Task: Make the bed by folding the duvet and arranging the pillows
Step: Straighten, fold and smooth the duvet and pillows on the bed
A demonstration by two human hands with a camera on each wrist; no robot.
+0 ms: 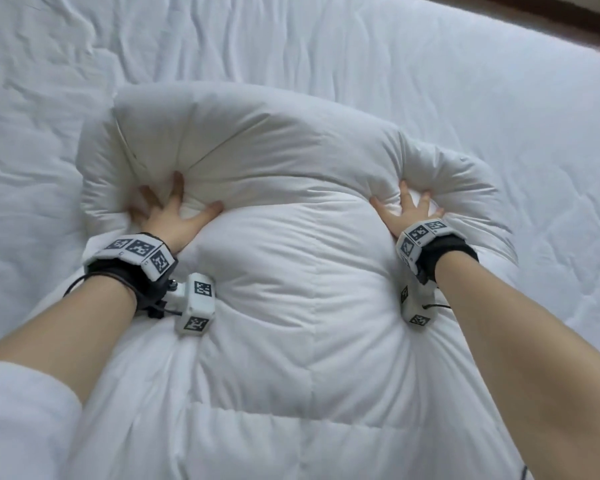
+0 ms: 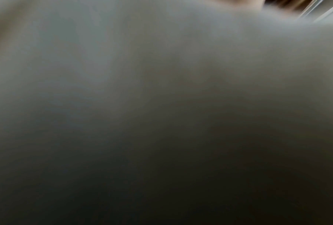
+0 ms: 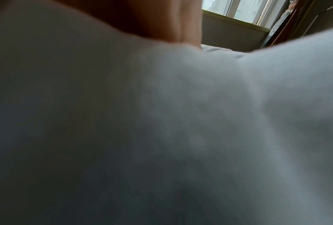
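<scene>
A thick white quilted duvet lies bunched on the bed, with its far edge rolled into a puffy ridge. My left hand presses into the left part of that ridge, fingers spread and sunk in the fabric. On the right part my right hand presses the same way, fingers spread and tips partly buried. Neither hand holds anything. The left wrist view shows only blurred duvet fabric. Duvet fabric also fills the right wrist view, with a bit of my right hand at the top. No pillow is in view.
A wrinkled white sheet covers the mattress beyond and beside the duvet. The bed's right edge meets a brown floor at the top right. A window with a low wall shows past the duvet.
</scene>
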